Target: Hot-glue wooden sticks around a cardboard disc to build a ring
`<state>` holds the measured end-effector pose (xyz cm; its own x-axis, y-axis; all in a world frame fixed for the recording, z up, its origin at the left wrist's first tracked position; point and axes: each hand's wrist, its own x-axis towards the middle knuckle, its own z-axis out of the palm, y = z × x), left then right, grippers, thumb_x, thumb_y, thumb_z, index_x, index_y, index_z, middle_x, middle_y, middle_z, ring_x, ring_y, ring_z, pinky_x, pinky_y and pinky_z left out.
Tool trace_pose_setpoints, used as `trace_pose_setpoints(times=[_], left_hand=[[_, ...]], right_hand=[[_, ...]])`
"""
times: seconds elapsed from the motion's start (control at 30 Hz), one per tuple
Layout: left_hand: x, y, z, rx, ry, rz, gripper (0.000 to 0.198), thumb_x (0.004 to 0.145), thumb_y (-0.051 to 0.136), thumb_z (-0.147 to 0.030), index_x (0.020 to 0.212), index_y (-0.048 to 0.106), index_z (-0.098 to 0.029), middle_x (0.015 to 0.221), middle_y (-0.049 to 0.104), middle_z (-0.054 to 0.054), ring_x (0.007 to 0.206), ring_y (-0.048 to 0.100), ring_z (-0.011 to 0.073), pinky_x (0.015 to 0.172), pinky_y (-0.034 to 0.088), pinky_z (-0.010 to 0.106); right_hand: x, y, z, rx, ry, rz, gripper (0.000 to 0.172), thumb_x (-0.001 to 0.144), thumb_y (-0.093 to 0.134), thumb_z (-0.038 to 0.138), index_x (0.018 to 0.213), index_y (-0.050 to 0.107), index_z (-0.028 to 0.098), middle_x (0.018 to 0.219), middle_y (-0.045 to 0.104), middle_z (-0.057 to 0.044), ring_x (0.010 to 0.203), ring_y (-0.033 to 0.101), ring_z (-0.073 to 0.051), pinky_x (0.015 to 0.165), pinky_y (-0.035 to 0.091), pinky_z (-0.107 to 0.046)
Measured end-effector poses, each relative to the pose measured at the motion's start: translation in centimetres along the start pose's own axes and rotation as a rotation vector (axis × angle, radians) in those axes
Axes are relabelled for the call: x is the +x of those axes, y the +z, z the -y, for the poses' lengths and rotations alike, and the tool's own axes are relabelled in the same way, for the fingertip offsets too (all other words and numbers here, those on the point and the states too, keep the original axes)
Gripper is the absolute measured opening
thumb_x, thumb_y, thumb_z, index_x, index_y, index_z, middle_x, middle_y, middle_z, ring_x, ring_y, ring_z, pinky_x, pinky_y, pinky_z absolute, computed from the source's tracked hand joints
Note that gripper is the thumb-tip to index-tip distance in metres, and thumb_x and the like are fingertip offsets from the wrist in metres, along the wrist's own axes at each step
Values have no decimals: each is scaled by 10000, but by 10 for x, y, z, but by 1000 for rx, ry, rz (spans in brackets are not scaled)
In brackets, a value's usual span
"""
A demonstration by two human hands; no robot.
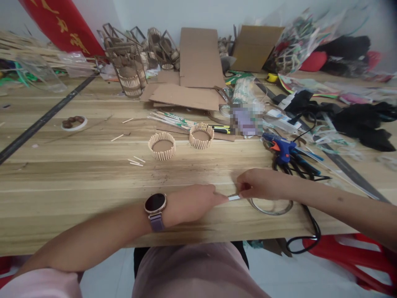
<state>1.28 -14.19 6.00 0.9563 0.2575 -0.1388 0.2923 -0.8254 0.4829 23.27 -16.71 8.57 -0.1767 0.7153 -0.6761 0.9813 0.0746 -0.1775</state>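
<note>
A narrow pale strip (234,198) stretches between my two hands, low over the front part of the wooden table. My left hand (198,203), with a watch on its wrist, pinches the strip's left end. At its other end, the fingers of my right hand (252,185) are closed on it. A thin curved loop of band (273,212) lies under and beside my right hand; whether it joins the strip I cannot tell. Beyond my hands stand two round stick-walled rings, one at the left (161,147) and one further right (201,136), both with brown bases.
A blue glue gun (282,148) with black cables lies right of centre. Cardboard sheets (186,96) and woven baskets (130,80) are at the back. Loose sticks (136,161) and a white dish (74,123) of brown pieces are on the left. Black cloth (362,124) lies at the right.
</note>
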Motion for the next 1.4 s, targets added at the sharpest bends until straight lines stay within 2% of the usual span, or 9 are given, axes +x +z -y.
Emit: trace_pose_setpoints(times=[0.27, 0.5, 0.63, 0.87, 1.0, 1.1, 1.2, 1.27, 1.4], left_hand=[[1, 1, -2, 126, 12, 44, 393, 894, 407, -62, 1195, 585, -240, 798, 575, 42, 583, 490, 172, 510, 256, 291], [0, 2, -2, 51, -10, -3, 365, 899, 434, -75, 1161, 609, -259, 801, 593, 36, 584, 496, 168, 546, 284, 290], [0, 2, -1, 75, -26, 34, 381, 909, 428, -95, 1198, 600, -274, 843, 621, 41, 603, 515, 173, 556, 295, 297], [10, -2, -6, 38, -77, 88, 348, 965, 423, -259, 1287, 554, -276, 867, 656, 68, 606, 553, 181, 556, 326, 286], [20, -8, -10, 85, -38, 181, 469, 902, 488, -159, 1341, 499, -325, 768, 645, 52, 568, 559, 199, 530, 350, 290], [13, -9, -6, 189, 7, 99, 487, 904, 464, -138, 1362, 458, -305, 818, 628, 58, 633, 586, 220, 546, 398, 298], [-9, -6, 5, 249, -58, -126, 294, 937, 490, -230, 1221, 548, -180, 1039, 589, 110, 908, 589, 253, 733, 467, 335], [-27, -3, 13, 216, -99, -111, 153, 932, 536, -277, 951, 635, -163, 1051, 589, 90, 947, 575, 228, 814, 458, 323], [-63, -6, 31, 107, -196, -57, 254, 960, 476, -272, 758, 602, -186, 813, 628, 27, 810, 589, 188, 726, 442, 282]], right_hand=[[-1, 2, 1, -30, 9, -3, 177, 778, 559, 264, 790, 717, 186, 804, 705, -59, 728, 614, -200, 594, 382, -267], [0, 3, 3, -40, 40, 6, 170, 771, 565, 250, 778, 722, 185, 812, 708, -61, 752, 631, -211, 592, 376, -268], [1, 4, 5, -68, 43, 0, 166, 778, 566, 247, 790, 720, 184, 822, 710, -64, 760, 629, -215, 590, 363, -276], [0, 4, 16, -166, 96, 22, 187, 757, 544, 214, 808, 722, 191, 873, 727, -83, 812, 656, -248, 534, 315, -272], [-2, 1, 13, -171, 83, 6, 182, 740, 545, 209, 799, 716, 193, 882, 727, -85, 815, 654, -250, 548, 332, -275], [-6, 0, 1, -80, 18, -50, 151, 754, 548, 244, 775, 692, 199, 856, 716, -67, 783, 638, -222, 585, 370, -272], [-10, -1, -17, 73, -50, -105, 182, 783, 540, 353, 723, 641, 214, 698, 658, -28, 635, 573, -171, 545, 361, -254], [-13, -2, -27, 167, -70, -118, 236, 784, 533, 426, 683, 604, 224, 598, 581, 0, 551, 504, -150, 502, 328, -249], [-18, -7, -34, 251, -90, -177, 344, 766, 519, 537, 616, 540, 227, 548, 504, 5, 514, 451, -150, 488, 319, -261]])
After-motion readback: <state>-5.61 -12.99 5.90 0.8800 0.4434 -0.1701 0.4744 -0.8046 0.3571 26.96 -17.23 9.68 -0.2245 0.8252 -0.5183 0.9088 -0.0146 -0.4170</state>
